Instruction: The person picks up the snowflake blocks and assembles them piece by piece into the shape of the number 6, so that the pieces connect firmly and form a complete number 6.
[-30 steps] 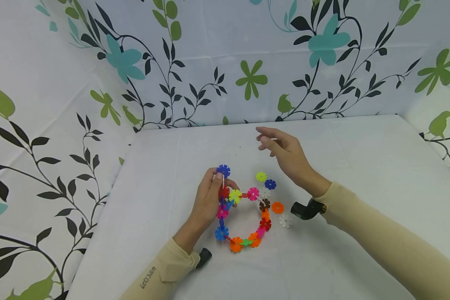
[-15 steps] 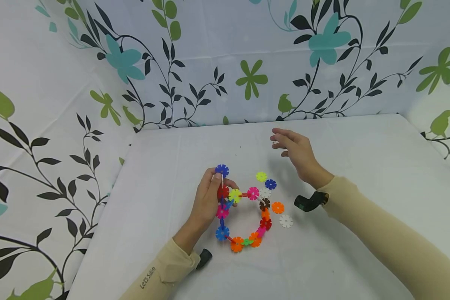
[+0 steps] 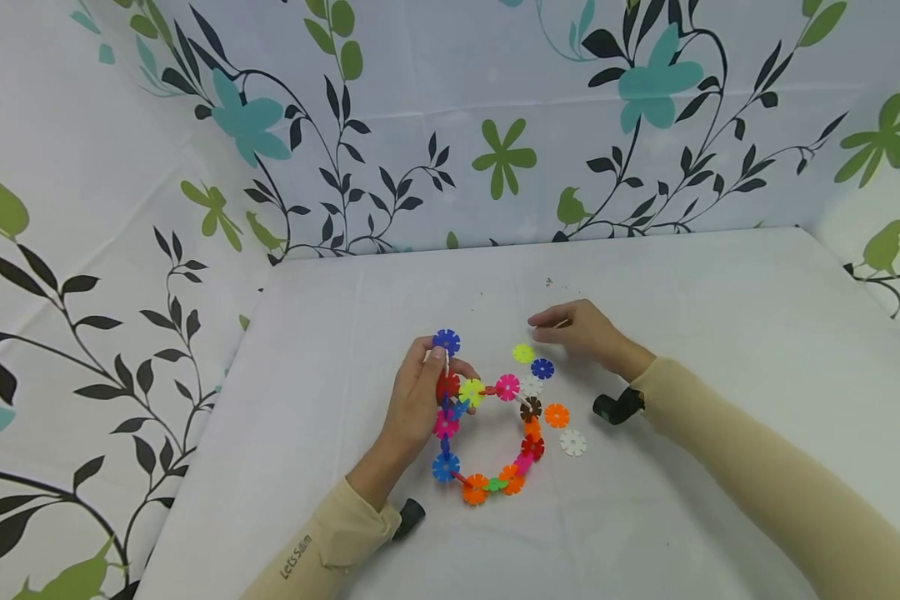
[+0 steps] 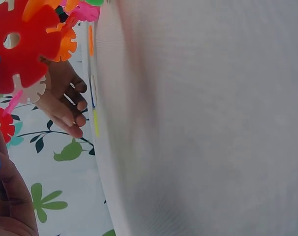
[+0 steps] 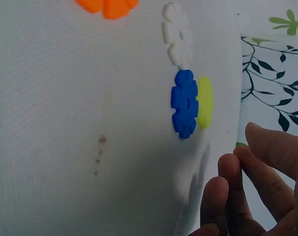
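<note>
My left hand (image 3: 412, 392) grips a ring of linked notched plastic discs (image 3: 446, 467) in many colours, its thumb and fingers at the upper left corner. From that grip a dark blue disc (image 3: 446, 341) sticks up on a white connecting piece. In the left wrist view a red disc (image 4: 26, 39) looms close, with left fingers (image 4: 14, 196) below it. Just right of a loose yellow disc (image 3: 523, 354) and a loose blue disc (image 3: 542, 368) hovers my right hand (image 3: 592, 333), fingers extended and nothing between them. The right wrist view has its fingertips beyond the blue disc (image 5: 185, 104).
Beside the ring's right side lie a loose orange disc (image 3: 557, 415) and white discs, one lower (image 3: 573, 442) and one by the blue disc. A white cloth (image 3: 307, 333) covers the table. Patterned curtains (image 3: 412, 100) stand behind and at the left.
My right hand first drifts right, then comes down and nearer to the loose yellow and blue discs. My left hand and the ring stay nearly still.
</note>
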{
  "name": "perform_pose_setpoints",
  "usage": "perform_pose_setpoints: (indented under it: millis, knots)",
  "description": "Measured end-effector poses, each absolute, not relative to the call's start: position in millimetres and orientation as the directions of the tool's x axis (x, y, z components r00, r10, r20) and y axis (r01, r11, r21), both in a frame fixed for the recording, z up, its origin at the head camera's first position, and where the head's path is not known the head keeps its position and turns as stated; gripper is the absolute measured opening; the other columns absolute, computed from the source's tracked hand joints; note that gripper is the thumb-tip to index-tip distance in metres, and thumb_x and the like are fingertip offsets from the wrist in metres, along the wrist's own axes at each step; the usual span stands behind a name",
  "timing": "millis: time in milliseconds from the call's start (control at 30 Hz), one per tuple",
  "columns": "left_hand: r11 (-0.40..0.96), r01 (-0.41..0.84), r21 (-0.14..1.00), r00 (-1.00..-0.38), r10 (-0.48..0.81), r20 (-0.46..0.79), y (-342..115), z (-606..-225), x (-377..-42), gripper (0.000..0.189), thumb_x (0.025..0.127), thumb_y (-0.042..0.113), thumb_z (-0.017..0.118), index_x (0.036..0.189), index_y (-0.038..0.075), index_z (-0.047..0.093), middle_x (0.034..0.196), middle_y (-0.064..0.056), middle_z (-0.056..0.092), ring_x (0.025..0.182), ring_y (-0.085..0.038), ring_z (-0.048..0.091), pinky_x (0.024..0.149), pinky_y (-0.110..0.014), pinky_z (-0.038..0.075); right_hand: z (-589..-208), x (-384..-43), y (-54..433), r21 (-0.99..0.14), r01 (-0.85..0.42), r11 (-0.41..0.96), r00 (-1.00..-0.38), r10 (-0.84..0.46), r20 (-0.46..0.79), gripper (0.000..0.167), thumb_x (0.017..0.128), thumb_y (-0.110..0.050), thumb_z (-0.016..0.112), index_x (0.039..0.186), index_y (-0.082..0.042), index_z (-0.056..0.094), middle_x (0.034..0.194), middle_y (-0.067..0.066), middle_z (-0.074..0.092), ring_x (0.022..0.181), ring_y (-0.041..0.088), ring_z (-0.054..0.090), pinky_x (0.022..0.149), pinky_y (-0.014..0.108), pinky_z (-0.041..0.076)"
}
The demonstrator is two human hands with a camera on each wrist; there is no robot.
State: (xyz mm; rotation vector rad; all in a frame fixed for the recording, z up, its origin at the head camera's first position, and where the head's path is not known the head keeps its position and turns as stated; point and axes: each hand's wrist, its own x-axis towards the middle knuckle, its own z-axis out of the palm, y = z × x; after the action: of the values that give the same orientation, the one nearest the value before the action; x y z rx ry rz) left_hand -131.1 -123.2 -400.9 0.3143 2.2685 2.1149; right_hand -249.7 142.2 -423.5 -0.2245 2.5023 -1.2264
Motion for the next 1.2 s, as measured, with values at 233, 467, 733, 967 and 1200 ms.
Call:
perform_pose_setpoints:
  millis: [233,467,733,967,1200]
  knots:
    - [0.047,0.139,0.989,-0.977,0.17,0.129,-123.0,-400.8,-130.1,0.032,0.111,0.036,0.036,0.126,0.009,0.045,0.103,-0.014,0.069,0.076,-0.03,0.071,0.074,-0.037,0.06,-428.0,-243.3,129.5,-0.677,-0.095,0.73,-0.915,-0.332,-0.23,0.039,0.088,-0.03,0.08,0.124,-0.015,0.074,0.119,0.005,0.069,0.106,0.027,0.059,0.087,0.038,0.054]
    - [0.049,0.142,0.989,-0.976,0.171,0.132,-122.8,-401.5,-129.4,0.032,0.111,0.037,0.036,0.126,0.009,0.045,0.103,-0.014,0.07,0.075,-0.029,0.071,0.075,-0.035,0.06,-427.2,-237.8,125.1,-0.616,-0.146,0.774,-0.918,-0.339,-0.207,0.035,0.085,-0.03,0.084,0.117,-0.017,0.077,0.114,0.005,0.064,0.104,0.026,0.058,0.085,0.039,0.052]
    - [0.061,0.138,0.989,-0.978,0.167,0.126,-121.3,-401.7,-129.7,0.033,0.111,0.037,0.036,0.128,0.011,0.044,0.102,-0.013,0.07,0.074,-0.028,0.071,0.075,-0.035,0.06,-424.6,-236.8,124.1,-0.634,-0.179,0.752,-0.912,-0.369,-0.18,0.023,0.086,-0.025,0.083,0.105,-0.014,0.075,0.101,0.001,0.068,0.094,0.024,0.06,0.08,0.036,0.054]
    - [0.062,0.131,0.989,-0.979,0.163,0.119,-120.3,-401.4,-130.0,0.034,0.11,0.039,0.038,0.13,0.012,0.044,0.102,-0.012,0.071,0.075,-0.028,0.071,0.075,-0.036,0.06,-412.5,-235.7,123.3,-0.702,-0.203,0.682,-0.91,-0.397,-0.122,0.013,0.089,-0.024,0.08,0.097,-0.015,0.074,0.091,0.0,0.067,0.082,0.023,0.059,0.07,0.033,0.053]
    - [0.04,0.131,0.991,-0.978,0.17,0.123,-121.0,-401.5,-130.1,0.035,0.111,0.038,0.036,0.132,0.011,0.044,0.102,-0.014,0.07,0.075,-0.03,0.071,0.073,-0.037,0.06,-399.4,-233.8,118.2,-0.791,-0.258,0.555,-0.896,-0.443,-0.018,0.024,0.093,-0.024,0.076,0.115,-0.015,0.076,0.098,-0.001,0.07,0.086,0.021,0.064,0.075,0.035,0.055]
